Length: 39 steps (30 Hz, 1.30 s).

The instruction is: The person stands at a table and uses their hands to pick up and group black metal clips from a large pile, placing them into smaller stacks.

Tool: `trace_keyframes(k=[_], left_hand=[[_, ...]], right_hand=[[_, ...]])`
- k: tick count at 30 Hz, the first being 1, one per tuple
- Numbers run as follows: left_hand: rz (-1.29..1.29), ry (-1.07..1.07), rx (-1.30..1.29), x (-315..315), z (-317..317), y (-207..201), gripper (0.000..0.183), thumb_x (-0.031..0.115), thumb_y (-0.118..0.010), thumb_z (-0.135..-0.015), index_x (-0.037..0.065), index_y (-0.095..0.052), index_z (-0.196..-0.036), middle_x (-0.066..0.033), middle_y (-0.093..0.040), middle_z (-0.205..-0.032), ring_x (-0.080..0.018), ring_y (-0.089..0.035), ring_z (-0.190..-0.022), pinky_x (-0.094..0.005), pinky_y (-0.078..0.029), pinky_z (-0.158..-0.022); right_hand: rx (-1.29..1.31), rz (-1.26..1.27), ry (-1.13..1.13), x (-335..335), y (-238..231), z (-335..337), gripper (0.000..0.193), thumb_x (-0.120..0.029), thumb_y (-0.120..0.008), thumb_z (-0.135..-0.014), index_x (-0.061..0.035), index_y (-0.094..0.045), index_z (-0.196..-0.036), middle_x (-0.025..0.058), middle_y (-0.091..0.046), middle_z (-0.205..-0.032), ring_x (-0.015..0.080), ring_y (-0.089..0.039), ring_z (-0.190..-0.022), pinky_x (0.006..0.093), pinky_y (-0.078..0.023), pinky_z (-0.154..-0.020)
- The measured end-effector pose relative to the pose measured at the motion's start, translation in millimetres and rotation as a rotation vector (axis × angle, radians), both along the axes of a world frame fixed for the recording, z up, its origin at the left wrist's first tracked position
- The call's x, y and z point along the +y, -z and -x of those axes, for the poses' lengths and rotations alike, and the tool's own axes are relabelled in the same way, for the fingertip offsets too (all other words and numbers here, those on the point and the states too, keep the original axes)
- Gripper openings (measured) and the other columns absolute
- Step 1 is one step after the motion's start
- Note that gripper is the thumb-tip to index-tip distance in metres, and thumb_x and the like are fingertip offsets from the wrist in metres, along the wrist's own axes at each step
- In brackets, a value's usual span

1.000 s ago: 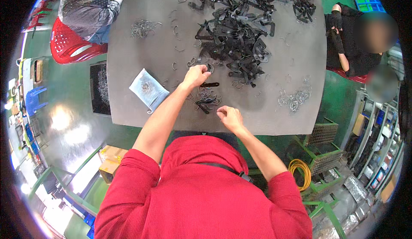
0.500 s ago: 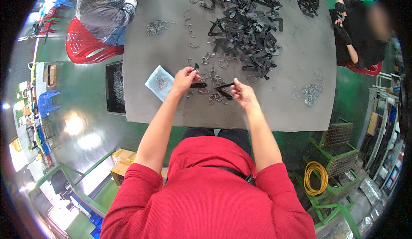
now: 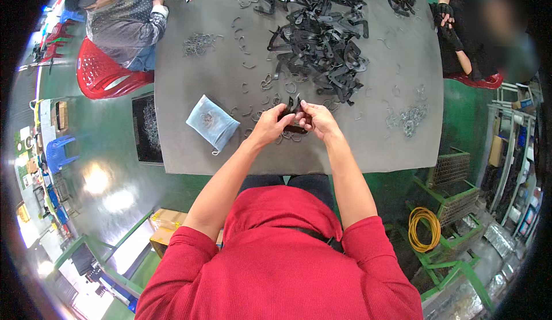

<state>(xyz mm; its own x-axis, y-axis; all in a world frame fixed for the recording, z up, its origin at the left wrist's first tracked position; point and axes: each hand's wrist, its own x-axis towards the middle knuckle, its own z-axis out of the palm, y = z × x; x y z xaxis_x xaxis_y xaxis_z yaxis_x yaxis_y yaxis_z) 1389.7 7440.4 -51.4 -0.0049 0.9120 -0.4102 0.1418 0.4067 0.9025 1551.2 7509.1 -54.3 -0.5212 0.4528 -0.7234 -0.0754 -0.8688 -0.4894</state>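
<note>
My left hand (image 3: 269,127) and my right hand (image 3: 319,121) have come together above the near middle of the grey table (image 3: 368,142). Between the fingertips of both are black angled brackets (image 3: 295,129), partly covered by my fingers. Each hand is closed; which bracket belongs to which hand is hard to tell, as they overlap. Bent metal wire rings (image 3: 266,82) lie scattered under and beyond my hands. A large heap of similar black brackets (image 3: 322,47) fills the middle and far part of the table.
Left of my hands rests a light blue pouch (image 3: 201,133) with small pieces on it. Wire piles lie at right (image 3: 409,120) and far left (image 3: 199,44). A black bin (image 3: 141,147) stands beside the table. People sit at the left (image 3: 123,27) and right (image 3: 454,35) edges.
My hands were apart, each with a black bracket; they have moved together, bringing the brackets against each other. The whole view has shifted slightly.
</note>
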Motion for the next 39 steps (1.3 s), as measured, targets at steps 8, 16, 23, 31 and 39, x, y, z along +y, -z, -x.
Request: trace_keyframes(k=[8,16,23,31,39], left_hand=[[0.202,-0.042,-0.081,9,38,4,0.024,0.023,-0.054,-0.079,-0.001,-0.058,-0.077,-0.0047,-0.06,-0.067,-0.0106,-0.054,-0.064,-0.0256,-0.042,-0.06],[0.44,-0.059,-0.358,21,58,2,0.027,0.027,-0.053,-0.084,0.004,-0.061,-0.095,0.0007,-0.058,-0.078,-0.0076,-0.05,-0.074,-0.0235,-0.04,-0.066],[0.47,-0.101,-0.304,11,69,29,0.025,0.027,-0.05,-0.086,0.005,-0.061,-0.093,0.0015,-0.056,-0.075,-0.0068,-0.05,-0.07,-0.0212,-0.039,-0.063],[0.466,-0.269,-0.496,-2,77,18,0.023,0.025,-0.052,-0.085,0.005,-0.058,-0.093,0.0008,-0.056,-0.076,-0.0069,-0.052,-0.072,-0.0223,-0.042,-0.066],[0.328,-0.323,-0.408,-11,46,25,0.02,0.02,-0.048,-0.087,0.003,-0.055,-0.093,-0.0037,-0.059,-0.084,-0.0109,-0.055,-0.081,-0.0242,-0.043,-0.075]], right_hand=[[-0.802,-0.616,-0.315,44,13,18,0.018,-0.02,-0.054,-0.079,-0.0057,-0.061,-0.089,0.0083,-0.063,-0.069,0.0163,-0.062,-0.054,0.0286,-0.047,-0.057],[-0.827,-0.222,0.157,107,47,97,0.024,-0.021,-0.06,-0.077,0.0026,-0.06,-0.083,0.0072,-0.063,-0.065,0.0145,-0.061,-0.049,0.0259,-0.046,-0.043],[-0.613,-0.131,0.422,113,60,103,0.013,-0.013,-0.06,-0.078,-0.0008,-0.057,-0.079,0.0085,-0.062,-0.068,0.0133,-0.058,-0.048,0.0206,-0.034,-0.035],[-0.251,-0.316,0.128,88,-3,73,0.022,-0.012,-0.061,-0.077,0.0047,-0.055,-0.09,0.0087,-0.059,-0.067,0.0092,-0.049,-0.043,0.0209,-0.038,-0.039],[-0.644,-0.364,-0.03,47,15,24,0.015,-0.01,-0.061,-0.073,0.0036,-0.061,-0.08,0.0078,-0.061,-0.062,0.0081,-0.05,-0.042,0.0217,-0.038,-0.04]])
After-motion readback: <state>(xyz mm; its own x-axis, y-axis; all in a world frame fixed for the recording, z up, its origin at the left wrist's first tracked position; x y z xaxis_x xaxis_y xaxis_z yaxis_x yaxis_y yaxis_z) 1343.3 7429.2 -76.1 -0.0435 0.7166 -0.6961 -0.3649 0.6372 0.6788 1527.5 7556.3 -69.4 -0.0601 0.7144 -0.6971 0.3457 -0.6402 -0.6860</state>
